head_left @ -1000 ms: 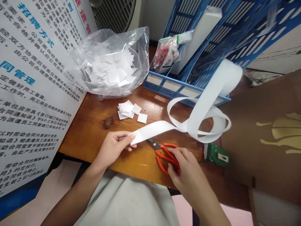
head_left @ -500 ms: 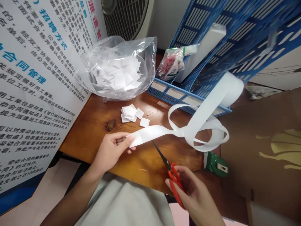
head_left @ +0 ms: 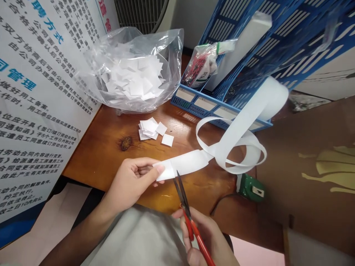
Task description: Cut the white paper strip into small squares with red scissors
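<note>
Strip (head_left: 191,162): white, extended above the counter (head_left: 91,155), its free end at the left hand (head_left: 124,184). The left grip is closed, pinching this end between thumb and fingers – seemingly to hold it flat and steady. A crosswise edge shows beside the thumb; whether it is a seam or a separate overlaid piece cannot be told.

The right grip is wrapped around the red handles of the scissors (head_left: 184,199), held by the right hand (head_left: 210,229). The blades are slightly parted, with the tips at the lower margin of the strip near that edge; the approach from below appears to keep them clear of the left fingers. Slack loops lie toward the rack (head_left: 194,102), likely to avoid tension. Loose squares (head_left: 149,127) lie beyond the left hand, apart from the blades.
</note>
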The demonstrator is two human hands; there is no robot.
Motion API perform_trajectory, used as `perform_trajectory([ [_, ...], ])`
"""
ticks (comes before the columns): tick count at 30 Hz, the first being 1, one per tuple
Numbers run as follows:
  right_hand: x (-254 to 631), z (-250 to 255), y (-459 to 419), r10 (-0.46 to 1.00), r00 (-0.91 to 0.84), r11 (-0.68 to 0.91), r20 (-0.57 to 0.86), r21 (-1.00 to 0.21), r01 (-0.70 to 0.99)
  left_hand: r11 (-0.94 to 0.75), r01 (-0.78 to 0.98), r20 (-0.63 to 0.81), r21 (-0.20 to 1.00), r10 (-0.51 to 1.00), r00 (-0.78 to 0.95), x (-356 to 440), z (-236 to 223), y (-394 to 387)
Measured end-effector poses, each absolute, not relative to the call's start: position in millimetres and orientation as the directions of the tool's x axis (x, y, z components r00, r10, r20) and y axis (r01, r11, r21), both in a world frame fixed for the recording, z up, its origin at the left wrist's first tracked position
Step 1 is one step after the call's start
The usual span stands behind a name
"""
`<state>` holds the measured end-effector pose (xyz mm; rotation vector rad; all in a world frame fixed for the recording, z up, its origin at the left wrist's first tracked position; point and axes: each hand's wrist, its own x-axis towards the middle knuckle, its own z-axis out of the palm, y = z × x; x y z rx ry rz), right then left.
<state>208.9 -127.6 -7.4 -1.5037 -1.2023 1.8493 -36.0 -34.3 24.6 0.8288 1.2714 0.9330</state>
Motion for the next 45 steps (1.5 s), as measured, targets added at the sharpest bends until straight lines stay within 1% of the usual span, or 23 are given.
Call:
perform_trajectory([
  [5, 188.2, -4.9, -110.3, 0.776, -0.363, -0.516, -0.516, -0.850, 0.106, 0.411, -0.069, -0.411, 0.909, 0.911, 0.019, -31.2, 28.2, -40.2],
  [12, 187.8, -1.9, -109.4, 0.739, -0.431, -0.553, -0.518, -0.832, 0.050, 0.399, -0.046, -0.400, 0.916, 0.916, -0.012, -31.7, 29.1, -44.6],
  [17, 186.1, -2.7, -111.4, 0.743, -0.439, -0.549, -0.505, -0.835, 0.031, 0.390, -0.032, -0.391, 0.920, 0.920, -0.021, -31.1, 28.0, -46.0],
  [24, 184.1, -2.7, -107.7, 0.744, -0.383, -0.577, -0.548, -0.816, 0.047, 0.364, 0.013, -0.364, 0.931, 0.931, -0.031, -29.9, 28.0, -47.7],
  [29, 184.7, -1.4, -105.6, 0.755, -0.372, -0.566, -0.539, -0.823, 0.044, 0.350, 0.029, -0.350, 0.936, 0.936, -0.025, -29.2, 26.9, -48.0],
  [34, 186.3, -7.9, -109.3, 0.747, -0.396, -0.567, -0.534, -0.823, 0.039, 0.342, 0.056, -0.342, 0.938, 0.940, -0.023, -28.5, 26.9, -47.9],
  [41, 188.5, -3.8, -110.3, 0.734, -0.455, -0.563, -0.504, -0.826, 0.005, 0.349, 0.044, -0.349, 0.936, 0.937, -0.020, -28.7, 27.9, -46.8],
  [45, 189.0, -4.2, -110.0, 0.733, -0.455, -0.559, -0.506, -0.829, 0.022, 0.343, 0.050, -0.342, 0.938, 0.939, -0.026, -27.8, 27.4, -46.5],
])
